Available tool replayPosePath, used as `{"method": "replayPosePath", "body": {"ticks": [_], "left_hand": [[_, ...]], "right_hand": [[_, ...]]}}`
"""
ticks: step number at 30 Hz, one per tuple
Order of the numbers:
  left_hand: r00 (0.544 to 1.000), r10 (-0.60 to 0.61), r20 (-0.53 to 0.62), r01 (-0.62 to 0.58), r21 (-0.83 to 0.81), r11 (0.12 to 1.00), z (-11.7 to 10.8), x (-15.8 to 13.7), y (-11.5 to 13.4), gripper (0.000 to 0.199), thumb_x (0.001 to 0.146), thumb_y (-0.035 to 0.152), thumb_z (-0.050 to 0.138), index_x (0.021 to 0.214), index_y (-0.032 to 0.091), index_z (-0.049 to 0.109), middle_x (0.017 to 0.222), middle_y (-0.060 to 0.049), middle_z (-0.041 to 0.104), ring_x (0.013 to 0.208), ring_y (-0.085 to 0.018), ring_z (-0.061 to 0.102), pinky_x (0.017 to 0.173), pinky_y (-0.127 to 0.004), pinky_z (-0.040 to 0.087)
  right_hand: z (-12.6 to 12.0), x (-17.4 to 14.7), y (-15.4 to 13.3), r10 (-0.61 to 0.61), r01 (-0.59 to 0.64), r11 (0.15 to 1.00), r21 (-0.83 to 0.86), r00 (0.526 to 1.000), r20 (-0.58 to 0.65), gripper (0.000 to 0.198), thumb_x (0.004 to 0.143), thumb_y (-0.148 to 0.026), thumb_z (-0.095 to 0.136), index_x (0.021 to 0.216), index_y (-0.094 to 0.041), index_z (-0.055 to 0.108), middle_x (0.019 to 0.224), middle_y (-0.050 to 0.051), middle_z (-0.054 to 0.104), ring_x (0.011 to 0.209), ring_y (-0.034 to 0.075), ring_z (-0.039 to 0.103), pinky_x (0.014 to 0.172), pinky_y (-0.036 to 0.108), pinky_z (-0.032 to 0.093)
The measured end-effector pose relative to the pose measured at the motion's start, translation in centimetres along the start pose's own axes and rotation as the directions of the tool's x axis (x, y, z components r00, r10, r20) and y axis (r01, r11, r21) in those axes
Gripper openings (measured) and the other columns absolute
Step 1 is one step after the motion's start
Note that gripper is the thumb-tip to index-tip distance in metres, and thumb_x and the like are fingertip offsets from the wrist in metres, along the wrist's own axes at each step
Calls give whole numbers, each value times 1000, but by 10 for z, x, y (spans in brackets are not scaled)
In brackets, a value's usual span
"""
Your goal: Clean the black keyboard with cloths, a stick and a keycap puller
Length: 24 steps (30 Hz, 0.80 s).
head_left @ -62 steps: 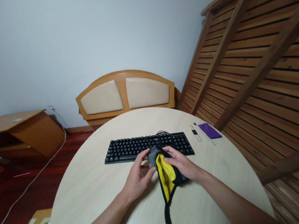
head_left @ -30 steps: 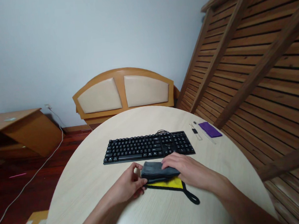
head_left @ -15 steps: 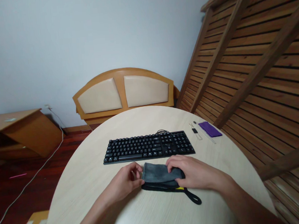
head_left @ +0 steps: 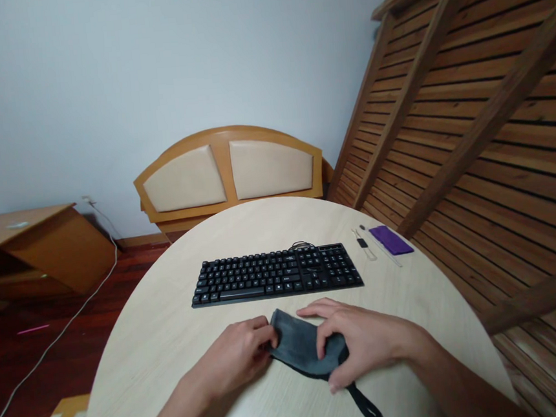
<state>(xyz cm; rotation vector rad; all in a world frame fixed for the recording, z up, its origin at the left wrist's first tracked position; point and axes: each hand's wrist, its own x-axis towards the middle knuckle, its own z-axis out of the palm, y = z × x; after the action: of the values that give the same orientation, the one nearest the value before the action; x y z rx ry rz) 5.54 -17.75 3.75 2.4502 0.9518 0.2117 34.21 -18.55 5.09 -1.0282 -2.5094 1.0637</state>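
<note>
A folded grey cloth (head_left: 298,343) with black edging lies at a slant on the table in front of the keyboard. From its near right corner a black hanging loop (head_left: 368,408) sticks out toward me. My left hand (head_left: 246,347) has its fingers curled closed on the cloth's left end. Arched over the right end is my right hand (head_left: 362,337), its thumb at the near edge and a bent finger pressing on the top, so it grips the cloth. Just beyond both hands sits a black keyboard (head_left: 274,275).
At the right of the round table (head_left: 169,296) are a purple cloth (head_left: 390,240), a thin metal tool (head_left: 381,243) and a wire piece with a black middle (head_left: 363,243). A wooden slatted frame (head_left: 448,154) leans at the right. Left stands a low cabinet (head_left: 62,247).
The cloth has turned so its right end swings toward me, and the loop has come nearer. My right hand has moved nearer with it. The yellow patch no longer shows.
</note>
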Motion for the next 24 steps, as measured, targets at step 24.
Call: {"method": "replayPosePath", "body": {"ticks": [24], "left_hand": [[934,-280,-221,148,-473,869,28,5,-14,33,84,18,64,113,22,49,96,-3,65,88,-20,61,82,-34,47]], "right_hand": [[51,24,-23,28,-63,988,-140,971,-239,64,76,-43,80,132,-26,54,144,9,55,130,31,51,112,47,39]]}}
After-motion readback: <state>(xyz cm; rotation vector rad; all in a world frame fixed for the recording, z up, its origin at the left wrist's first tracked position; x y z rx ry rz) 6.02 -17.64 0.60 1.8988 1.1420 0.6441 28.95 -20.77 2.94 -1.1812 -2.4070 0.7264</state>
